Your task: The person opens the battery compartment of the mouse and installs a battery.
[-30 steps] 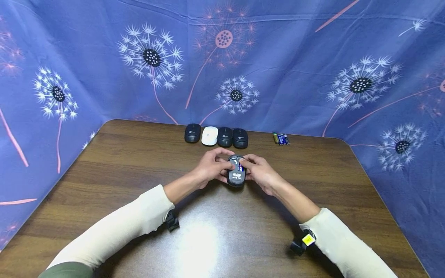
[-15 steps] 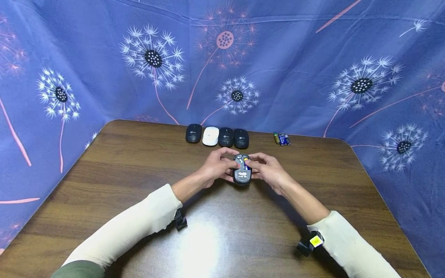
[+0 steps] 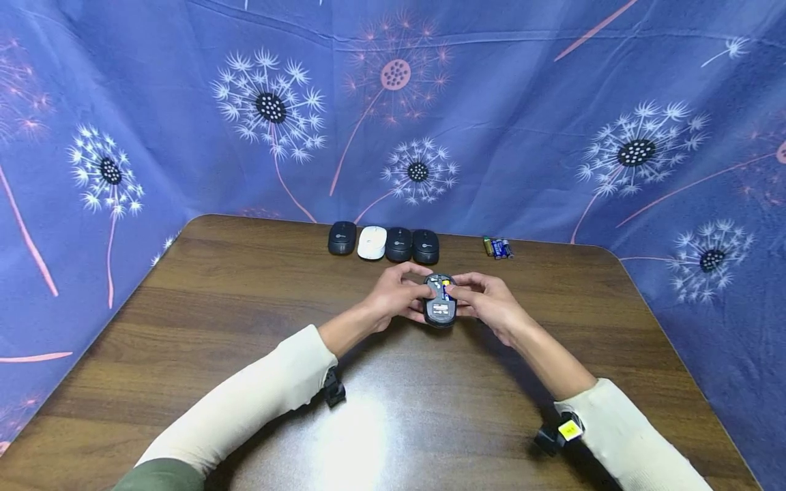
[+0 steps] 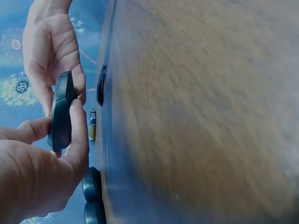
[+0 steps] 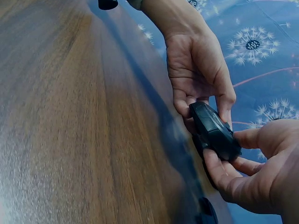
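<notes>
A blue cloth [image 3: 510, 102] (dandelion-printed) hangs behind the brown wooden table [image 3: 233, 293].

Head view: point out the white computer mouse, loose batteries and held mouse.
White computer mouse [image 3: 372, 243]: head view, top shell.
Loose batteries [image 3: 498, 249]: head view, blue wrapper mid-group.
Held black computer mouse [image 3: 440, 301]: head view, upturned underside.

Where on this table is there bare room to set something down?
The table has bare patches left of the mouse row, on the near side between the left sleeve and the right sleeve, and right of the batteries. It is crowded along that row and around the upturned mouse being held.
</notes>
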Demonstrator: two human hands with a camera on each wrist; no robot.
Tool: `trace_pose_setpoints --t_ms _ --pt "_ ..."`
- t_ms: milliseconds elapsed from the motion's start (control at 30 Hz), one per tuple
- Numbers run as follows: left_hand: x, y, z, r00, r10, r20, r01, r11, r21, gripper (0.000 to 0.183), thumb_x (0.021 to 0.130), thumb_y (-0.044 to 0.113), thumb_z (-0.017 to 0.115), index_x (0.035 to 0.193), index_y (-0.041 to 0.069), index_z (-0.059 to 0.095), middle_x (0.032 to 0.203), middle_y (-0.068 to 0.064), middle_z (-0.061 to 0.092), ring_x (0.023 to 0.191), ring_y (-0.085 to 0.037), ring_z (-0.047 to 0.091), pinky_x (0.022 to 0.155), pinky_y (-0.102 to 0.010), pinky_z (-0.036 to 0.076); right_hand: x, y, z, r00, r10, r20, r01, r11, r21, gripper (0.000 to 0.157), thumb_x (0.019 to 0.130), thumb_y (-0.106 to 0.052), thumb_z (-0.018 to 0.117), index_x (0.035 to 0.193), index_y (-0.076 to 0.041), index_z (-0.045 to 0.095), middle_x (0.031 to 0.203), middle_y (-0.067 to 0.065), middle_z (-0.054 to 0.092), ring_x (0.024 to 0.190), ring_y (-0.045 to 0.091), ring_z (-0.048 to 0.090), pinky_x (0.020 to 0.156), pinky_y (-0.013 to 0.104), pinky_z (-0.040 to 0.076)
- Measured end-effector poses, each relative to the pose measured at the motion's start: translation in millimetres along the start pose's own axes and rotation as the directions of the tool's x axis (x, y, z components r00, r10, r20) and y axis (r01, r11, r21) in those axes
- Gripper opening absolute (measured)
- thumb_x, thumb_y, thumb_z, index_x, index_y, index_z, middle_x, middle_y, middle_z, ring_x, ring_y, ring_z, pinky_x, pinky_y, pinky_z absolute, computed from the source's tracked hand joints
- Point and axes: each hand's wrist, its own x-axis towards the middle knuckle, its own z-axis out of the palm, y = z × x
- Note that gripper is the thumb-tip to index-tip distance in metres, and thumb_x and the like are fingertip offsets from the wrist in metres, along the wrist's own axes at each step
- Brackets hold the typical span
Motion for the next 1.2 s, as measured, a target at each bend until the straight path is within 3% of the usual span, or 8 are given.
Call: trace_pose_setpoints --t_ms 267,567,867,1100,1200 --pt "6.0 -1.4 8.1 1.0 -0.014 0.003 0.014 1.0 -0.016 0.047 0.099 -0.004 0.073 0.145 -0.001 0.062 0.096 -0.01 0.074 0.068 -0.018 0.073 0.063 -0.032 0.072 -2 4 -8.9 1.0 -0.007 -0.007 0.007 1.0 -0.014 0.055 0.11 -0.012 0.071 0.156 0.013 0.053 0.132 0.016 0.068 0.099 0.007 0.075 0.092 0.024 0.07" --pt "11.0 1.7 18.0 1.0 -0.02 -0.002 0.02 1.0 -0.005 0.045 0.098 -0.004 0.078 0.14 -0.002 0.064 0.108 -0.019 0.079 0.068 -0.019 0.075 0.063 -0.033 0.072 -5 5 -20.6 0.999 -0.017 -0.043 0.016 0.999 -0.027 0.056 0.109 -0.012 0.074 0.154 0.014 0.053 0.116 0.003 0.075 0.091 0.004 0.076 0.085 0.022 0.07" --pt "20.4 4.2 27.4 0.999 -0.036 0.016 0.036 0.999 -0.007 0.04 0.098 -0.002 0.078 0.135 -0.005 0.063 0.113 -0.024 0.08 0.069 -0.019 0.076 0.063 -0.032 0.072 -9 5 -34.9 0.999 0.005 -0.041 -0.006 1.0 -0.03 0.065 0.108 -0.015 0.076 0.158 0.015 0.049 0.13 0.01 0.072 0.095 0.005 0.078 0.091 0.022 0.07" --pt "27.6 4.0 42.0 1.0 -0.018 -0.019 0.019 0.999 0.026 0.036 0.095 -0.003 0.081 0.126 -0.003 0.065 0.099 -0.015 0.078 0.065 -0.017 0.071 0.054 -0.025 0.067 -12 6 -46.7 0.997 0.018 -0.073 -0.022 0.998 -0.051 0.065 0.108 -0.017 0.077 0.158 0.014 0.05 0.131 0.006 0.071 0.096 0.0 0.077 0.092 0.02 0.069" --pt "30.1 3.9 49.7 0.999 -0.008 -0.05 0.01 0.999 0.039 0.033 0.093 -0.005 0.082 0.122 -0.002 0.066 0.097 -0.018 0.08 0.063 -0.015 0.07 0.052 -0.023 0.065 -13 7 -52.2 0.996 0.016 -0.086 -0.021 0.998 -0.06 0.065 0.108 -0.018 0.077 0.159 0.013 0.052 0.125 -0.001 0.073 0.095 -0.001 0.078 0.093 0.019 0.068"
